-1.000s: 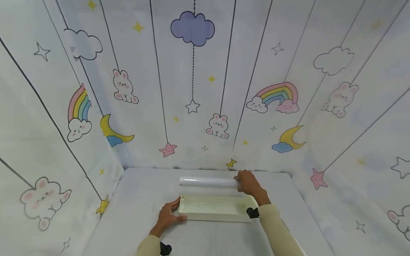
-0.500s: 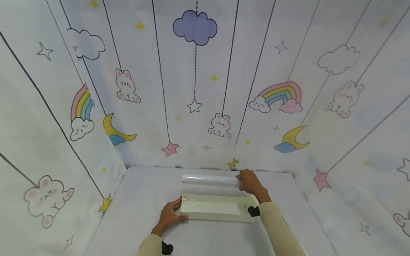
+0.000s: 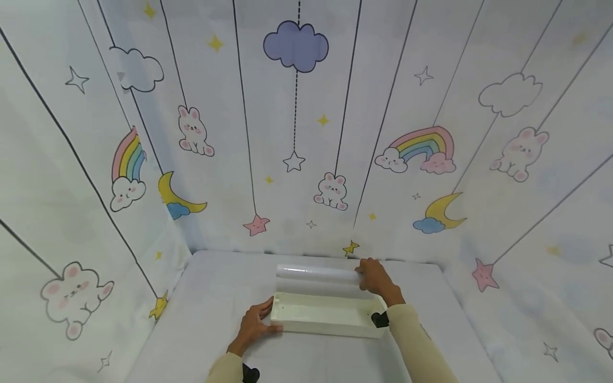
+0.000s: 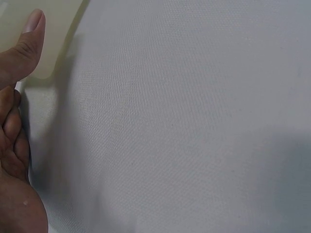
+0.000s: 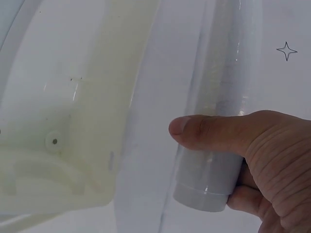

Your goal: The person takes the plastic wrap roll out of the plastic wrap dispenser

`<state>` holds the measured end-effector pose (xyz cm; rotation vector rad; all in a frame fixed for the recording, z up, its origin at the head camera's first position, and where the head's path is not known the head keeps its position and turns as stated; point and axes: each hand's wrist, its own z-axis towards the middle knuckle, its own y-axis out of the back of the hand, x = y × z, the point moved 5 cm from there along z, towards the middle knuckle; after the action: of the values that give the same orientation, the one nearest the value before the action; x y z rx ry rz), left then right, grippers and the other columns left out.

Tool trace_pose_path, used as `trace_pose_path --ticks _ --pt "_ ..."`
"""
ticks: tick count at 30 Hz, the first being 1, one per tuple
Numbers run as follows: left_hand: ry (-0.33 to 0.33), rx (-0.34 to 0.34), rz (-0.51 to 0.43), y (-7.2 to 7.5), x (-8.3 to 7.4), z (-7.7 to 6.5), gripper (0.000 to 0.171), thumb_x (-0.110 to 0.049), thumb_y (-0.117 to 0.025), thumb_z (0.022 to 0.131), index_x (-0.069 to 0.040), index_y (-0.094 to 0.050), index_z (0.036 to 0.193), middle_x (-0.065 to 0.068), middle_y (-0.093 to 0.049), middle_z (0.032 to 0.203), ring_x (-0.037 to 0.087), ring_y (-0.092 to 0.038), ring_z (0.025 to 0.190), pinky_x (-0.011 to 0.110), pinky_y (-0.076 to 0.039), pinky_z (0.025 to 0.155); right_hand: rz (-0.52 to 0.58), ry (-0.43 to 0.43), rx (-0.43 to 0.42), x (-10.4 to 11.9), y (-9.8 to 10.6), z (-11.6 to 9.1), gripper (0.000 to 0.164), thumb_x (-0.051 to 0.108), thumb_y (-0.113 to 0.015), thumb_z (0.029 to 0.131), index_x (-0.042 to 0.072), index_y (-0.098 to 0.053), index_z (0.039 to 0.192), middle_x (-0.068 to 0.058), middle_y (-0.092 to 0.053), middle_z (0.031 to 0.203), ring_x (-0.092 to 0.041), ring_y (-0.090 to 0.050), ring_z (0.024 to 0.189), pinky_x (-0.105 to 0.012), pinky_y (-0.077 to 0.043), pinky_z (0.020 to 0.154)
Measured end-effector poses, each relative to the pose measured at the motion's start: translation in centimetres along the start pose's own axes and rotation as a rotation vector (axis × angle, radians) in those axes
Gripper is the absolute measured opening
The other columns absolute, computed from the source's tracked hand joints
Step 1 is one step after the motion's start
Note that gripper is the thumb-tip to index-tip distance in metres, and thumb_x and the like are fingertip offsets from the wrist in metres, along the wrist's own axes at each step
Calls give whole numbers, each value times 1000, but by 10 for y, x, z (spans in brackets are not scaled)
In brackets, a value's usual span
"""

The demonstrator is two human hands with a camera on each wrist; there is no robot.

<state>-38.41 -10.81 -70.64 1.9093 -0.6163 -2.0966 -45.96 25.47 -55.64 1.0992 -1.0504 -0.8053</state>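
Note:
A long, shallow cream plastic box (image 3: 330,328) lies lengthwise on the white-covered table. My left hand (image 3: 254,325) holds its left end, thumb on the near side and fingers around the far corner. The thumb (image 4: 30,46) presses on the box's wall in the left wrist view. Behind the box is a roll of clear plastic film (image 3: 313,273), roughly parallel to it. My right hand (image 3: 375,276) grips the roll's right end; in the right wrist view the thumb (image 5: 209,132) crosses over it and the fingers curl beneath. A small round fitting (image 5: 54,141) shows inside the box.
White cloth (image 3: 215,287) covers the table. A white sheet (image 3: 306,106) printed with bunnies, stars, clouds and rainbows rises behind the table and along both sides. The roll lies between the box and the back sheet.
The head view has shifted slightly. Both hands keep their holds, and the box and the roll of film stay about where they were relative to each other.

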Motion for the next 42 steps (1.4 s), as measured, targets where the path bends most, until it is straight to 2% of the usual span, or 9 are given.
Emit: trace_pose_path --ticks 5,11,18,25,32,38,42 --pt "-41 7 10 -3 1 -1 100 -30 -96 64 -6 -48 149 11 -58 143 39 -52 137 67 -35 112 8 2 -7 -1 -3 4 50 -11 -82 60 -2 -77 109 -12 -73 94 -21 -59 80 -40 -52 71" --pt "-22 6 7 -2 0 -1 102 -31 -96 63 -9 -48 149 9 -58 143 36 -51 139 65 -33 115 6 -15 14 0 -11 8 46 -9 -85 62 0 -78 106 -8 -71 92 -20 -58 81 -42 -52 76" --pt "-24 -1 -5 -2 0 0 102 -30 -96 63 -8 -48 149 9 -58 143 35 -48 141 66 -32 115 4 18 6 2 -21 10 47 -7 -86 64 -2 -76 111 -11 -72 96 -23 -60 84 -40 -51 75" --pt "-32 -9 17 -2 0 1 101 -33 -97 62 -7 -49 148 10 -59 143 35 -52 138 65 -36 113 20 -8 17 -3 -27 13 50 -9 -85 64 -3 -75 113 -10 -71 97 -23 -59 85 -42 -52 78" --pt "-51 -10 42 -1 -5 -1 100 -31 -96 63 -6 -50 148 11 -60 141 36 -54 135 65 -38 111 2 -27 53 -11 -37 16 42 -7 -84 63 -2 -77 104 -6 -68 88 -20 -54 78 -38 -49 72" --pt "-102 -40 71 -2 -5 -2 99 -30 -97 62 -5 -52 146 12 -63 138 36 -57 133 67 -41 106 6 -41 66 -17 -42 16 48 -5 -86 65 -3 -75 112 -9 -70 95 -22 -60 86 -41 -53 78" --pt "-98 -43 75 -3 0 0 100 -35 -97 61 -7 -52 146 9 -63 138 34 -56 134 64 -41 108 31 -54 66 -15 -41 13 53 -5 -86 65 -5 -71 115 -11 -70 98 -24 -61 89 -43 -54 82"
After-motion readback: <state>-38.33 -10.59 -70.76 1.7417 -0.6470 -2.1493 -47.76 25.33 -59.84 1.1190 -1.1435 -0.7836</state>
